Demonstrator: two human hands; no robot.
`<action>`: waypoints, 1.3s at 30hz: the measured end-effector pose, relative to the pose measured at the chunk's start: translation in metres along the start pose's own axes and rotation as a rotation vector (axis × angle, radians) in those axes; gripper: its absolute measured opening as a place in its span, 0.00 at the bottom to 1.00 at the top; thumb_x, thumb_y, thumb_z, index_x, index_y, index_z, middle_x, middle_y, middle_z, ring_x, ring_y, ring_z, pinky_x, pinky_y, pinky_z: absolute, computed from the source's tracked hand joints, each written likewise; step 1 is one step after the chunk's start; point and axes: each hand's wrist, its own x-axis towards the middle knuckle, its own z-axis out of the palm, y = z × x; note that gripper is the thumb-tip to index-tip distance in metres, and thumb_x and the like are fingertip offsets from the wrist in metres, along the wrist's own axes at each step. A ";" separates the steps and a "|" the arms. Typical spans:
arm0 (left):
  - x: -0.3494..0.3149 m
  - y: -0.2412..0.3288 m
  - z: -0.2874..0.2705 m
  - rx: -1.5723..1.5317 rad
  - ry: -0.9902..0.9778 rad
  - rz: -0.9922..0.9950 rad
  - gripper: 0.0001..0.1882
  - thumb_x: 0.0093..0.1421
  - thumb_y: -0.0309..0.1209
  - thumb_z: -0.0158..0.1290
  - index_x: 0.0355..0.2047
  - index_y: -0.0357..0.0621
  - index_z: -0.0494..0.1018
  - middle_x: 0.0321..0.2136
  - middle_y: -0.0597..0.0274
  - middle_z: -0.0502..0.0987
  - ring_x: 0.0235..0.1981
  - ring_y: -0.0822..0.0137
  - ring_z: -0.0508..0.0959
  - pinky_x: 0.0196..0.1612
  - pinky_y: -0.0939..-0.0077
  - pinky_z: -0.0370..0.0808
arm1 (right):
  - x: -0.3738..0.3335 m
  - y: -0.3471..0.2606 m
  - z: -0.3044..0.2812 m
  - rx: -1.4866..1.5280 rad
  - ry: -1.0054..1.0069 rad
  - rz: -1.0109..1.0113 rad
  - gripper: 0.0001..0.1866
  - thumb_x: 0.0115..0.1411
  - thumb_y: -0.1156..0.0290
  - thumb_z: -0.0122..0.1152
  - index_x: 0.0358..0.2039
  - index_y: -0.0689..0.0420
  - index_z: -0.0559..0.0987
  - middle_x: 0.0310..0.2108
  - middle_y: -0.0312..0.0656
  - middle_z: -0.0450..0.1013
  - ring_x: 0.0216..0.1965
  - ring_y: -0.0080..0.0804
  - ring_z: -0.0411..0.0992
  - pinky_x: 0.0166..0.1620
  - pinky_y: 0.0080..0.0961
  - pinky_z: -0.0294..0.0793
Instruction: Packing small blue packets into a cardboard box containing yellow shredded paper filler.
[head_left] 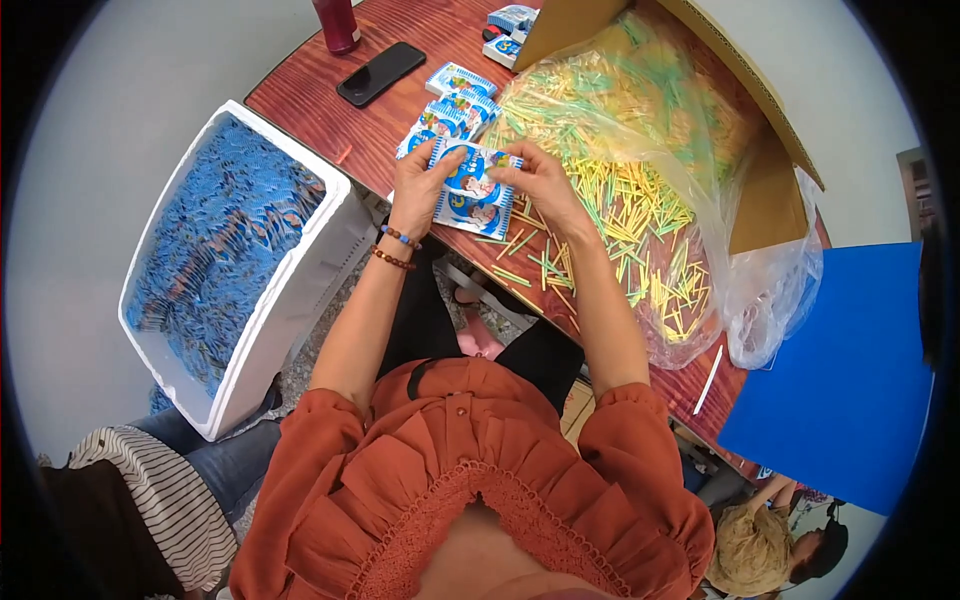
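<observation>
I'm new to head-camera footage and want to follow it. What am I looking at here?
There is no machine here, just a person's two bare hands. The one picture comes from a wide fisheye camera on the person's head, looking down, so straight edges bend near its rim. The left hand and right hand hold printed blue-and-white packets between them; I can't tell whether these are joined. On the red-brown table lie more packets, a black phone and thin yellow and green sticks, some under clear plastic. At the left is a white box holding many small blue pieces.
</observation>
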 end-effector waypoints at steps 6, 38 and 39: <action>-0.019 -0.005 0.011 -0.209 0.166 -0.044 0.08 0.60 0.28 0.56 0.36 0.36 0.75 0.31 0.67 0.79 0.29 0.81 0.76 0.31 0.86 0.73 | -0.022 -0.010 0.018 0.134 0.171 0.100 0.07 0.54 0.73 0.65 0.30 0.63 0.81 0.25 0.35 0.77 0.25 0.16 0.71 0.30 0.15 0.70; -0.041 -0.030 0.018 -0.291 0.084 -0.197 0.16 0.66 0.40 0.47 0.34 0.38 0.75 0.33 0.64 0.78 0.31 0.73 0.76 0.37 0.75 0.75 | -0.065 0.017 -0.127 -0.444 0.588 0.114 0.10 0.59 0.70 0.57 0.37 0.60 0.81 0.30 0.36 0.77 0.32 0.21 0.71 0.38 0.17 0.69; -0.041 -0.030 0.020 -0.298 0.083 -0.194 0.16 0.66 0.40 0.47 0.34 0.38 0.75 0.33 0.64 0.78 0.31 0.73 0.76 0.37 0.75 0.75 | -0.062 0.025 -0.143 -0.451 0.587 0.111 0.10 0.59 0.70 0.57 0.37 0.60 0.81 0.30 0.36 0.77 0.32 0.21 0.71 0.38 0.17 0.69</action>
